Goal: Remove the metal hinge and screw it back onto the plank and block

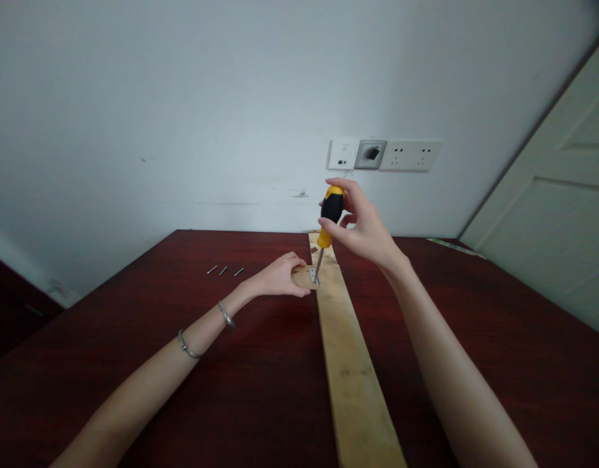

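Note:
My right hand (355, 224) is closed around the yellow and black handle of a screwdriver (332, 207). The screwdriver leans slightly, its shaft running down to a small metal plate (314, 276). That plate lies on a small wooden block (301, 278), whose right end meets a long wooden board (345, 344). My left hand (279, 276) grips the block from the left, thumb on the near side and fingers on the far side. Whether a screw sits under the screwdriver's tip is too small to tell.
Three screws or nails (223, 270) lie apart on the dark red table (192, 396), left of my left hand. Behind the table rises a white wall with sockets (410, 156). A thin green and white strip (455, 247) lies at the back right, near a white door (562, 195).

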{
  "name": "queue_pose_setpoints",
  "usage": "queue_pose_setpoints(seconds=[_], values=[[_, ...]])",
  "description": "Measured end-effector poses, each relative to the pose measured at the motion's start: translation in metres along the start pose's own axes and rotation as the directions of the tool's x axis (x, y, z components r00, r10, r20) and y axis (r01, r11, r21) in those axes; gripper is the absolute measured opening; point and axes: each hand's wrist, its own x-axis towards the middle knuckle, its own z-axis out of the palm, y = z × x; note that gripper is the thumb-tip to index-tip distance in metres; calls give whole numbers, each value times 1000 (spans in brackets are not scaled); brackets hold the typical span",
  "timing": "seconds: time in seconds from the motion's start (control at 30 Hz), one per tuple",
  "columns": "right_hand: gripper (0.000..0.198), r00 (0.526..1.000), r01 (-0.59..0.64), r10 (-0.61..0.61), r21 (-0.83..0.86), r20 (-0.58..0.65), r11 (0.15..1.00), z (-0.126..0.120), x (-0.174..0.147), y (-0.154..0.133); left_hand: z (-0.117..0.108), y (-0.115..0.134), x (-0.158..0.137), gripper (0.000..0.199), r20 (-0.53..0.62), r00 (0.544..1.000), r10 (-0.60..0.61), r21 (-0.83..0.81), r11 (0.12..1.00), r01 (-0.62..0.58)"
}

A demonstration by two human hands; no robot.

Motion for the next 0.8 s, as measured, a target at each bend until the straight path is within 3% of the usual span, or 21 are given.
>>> queue_pose_setpoints(seconds=[0.23,0.33,0.5,0.67,0.8], values=[[53,990,-24,-3,-188,-141,982,4,2,2,1,2,0,58,14,1000,8,16,1000,-8],[47,995,-41,31,-116,-91,992,5,3,1,3,1,1,57,32,999,10,26,1000,-11],[63,997,-68,67,27,31,997,6,1,-4,3,-5,1,56,30,999,13,50,999,-15],[50,995,-59,38,-224,-96,973,13,0,-1,3,-4,0,58,24,1000,3,75,997,-4],[50,996,-34,23,-129,-87,991,14,2,6,4,-3,0,57,36,999,24,70,997,-26]])
